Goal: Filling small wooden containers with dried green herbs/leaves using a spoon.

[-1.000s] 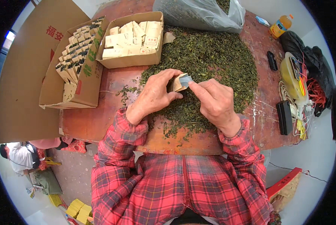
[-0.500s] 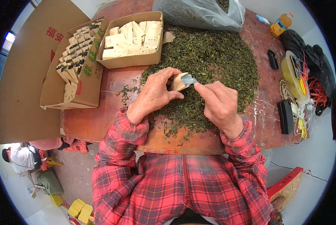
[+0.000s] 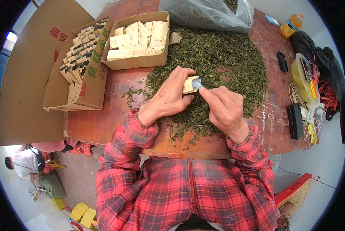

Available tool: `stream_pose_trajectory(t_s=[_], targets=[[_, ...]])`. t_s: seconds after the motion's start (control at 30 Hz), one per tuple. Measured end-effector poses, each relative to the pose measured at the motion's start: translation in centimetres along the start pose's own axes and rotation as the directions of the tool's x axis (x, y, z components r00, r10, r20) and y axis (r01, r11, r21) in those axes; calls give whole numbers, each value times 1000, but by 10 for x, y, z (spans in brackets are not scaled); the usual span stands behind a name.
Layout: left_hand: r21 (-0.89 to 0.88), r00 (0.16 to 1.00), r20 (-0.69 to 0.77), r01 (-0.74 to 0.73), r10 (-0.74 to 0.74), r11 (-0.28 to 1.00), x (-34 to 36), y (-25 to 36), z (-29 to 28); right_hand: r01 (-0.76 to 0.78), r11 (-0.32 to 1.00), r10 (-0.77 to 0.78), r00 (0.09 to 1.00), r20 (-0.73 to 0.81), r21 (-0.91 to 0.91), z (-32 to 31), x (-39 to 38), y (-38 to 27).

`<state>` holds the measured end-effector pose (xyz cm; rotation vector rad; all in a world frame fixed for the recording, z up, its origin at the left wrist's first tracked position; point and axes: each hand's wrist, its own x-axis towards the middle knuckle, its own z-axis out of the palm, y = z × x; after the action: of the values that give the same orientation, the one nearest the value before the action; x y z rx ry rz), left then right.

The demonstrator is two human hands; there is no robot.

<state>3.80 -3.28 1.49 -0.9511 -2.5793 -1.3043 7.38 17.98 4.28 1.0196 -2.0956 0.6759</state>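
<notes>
Above the near part of a heap of loose dark green tea leaves (image 3: 234,57), my left hand (image 3: 168,95) is closed round a small tan paper packet (image 3: 188,85). A silvery inner bag (image 3: 197,84) sticks out of the packet's right end. My right hand (image 3: 227,109) has its fingers curled, with thumb and forefinger pinching the edge of that inner bag. How far the bag reaches inside the packet is hidden by the paper and my left fingers.
A low carton (image 3: 138,62) of flat tan packets stands beyond my left hand. Left of it, a taller carton (image 3: 78,101) holds packets in rows. A clear plastic bag (image 3: 207,15) lies at the back. A bottle (image 3: 291,26), yellow tub (image 3: 301,82) and black case (image 3: 294,121) line the right.
My left hand and the packet have shifted slightly right, closer to my right hand. Less of the silvery inner bag shows. My right hand has barely moved.
</notes>
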Motion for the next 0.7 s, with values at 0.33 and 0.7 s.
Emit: stream_pose_trajectory(t_s=[0.33, 0.7], targets=[[-95, 983, 24, 183, -181, 979, 6, 3, 2, 11, 999, -12, 1000, 12, 32, 2, -3, -1], [-112, 975, 14, 224, -223, 968, 8, 1, 3, -39, 998, 40, 999, -32, 52, 2, -4, 0]])
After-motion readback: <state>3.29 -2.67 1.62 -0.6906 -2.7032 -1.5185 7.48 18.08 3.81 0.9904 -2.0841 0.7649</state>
